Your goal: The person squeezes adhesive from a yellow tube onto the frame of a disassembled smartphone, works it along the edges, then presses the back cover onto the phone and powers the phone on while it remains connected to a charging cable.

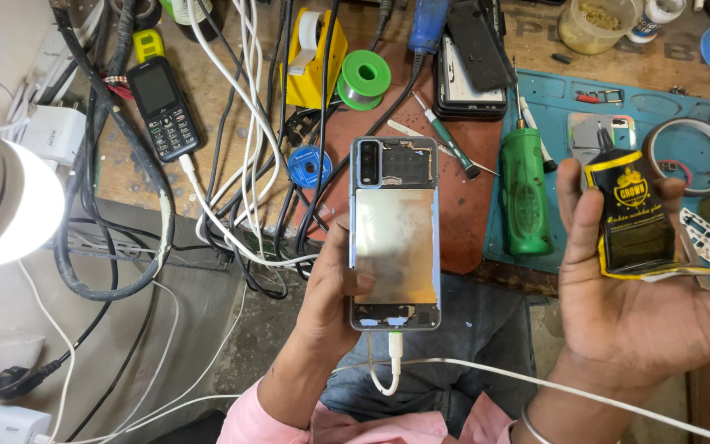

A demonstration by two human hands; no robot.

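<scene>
One opened phone, charging cable plugged in, gripped in left hand above lap. One black-and-yellow glue tube lies in right hand, fingers loosely curled. Worktop: one green solder spool, one green screwdriver.

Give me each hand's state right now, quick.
Left hand: closed around the opened phone, back cover off, white cable plugged in.
Right hand: holding a black and yellow glue tube.

Cluttered wooden workbench — glaring lamp
</scene>
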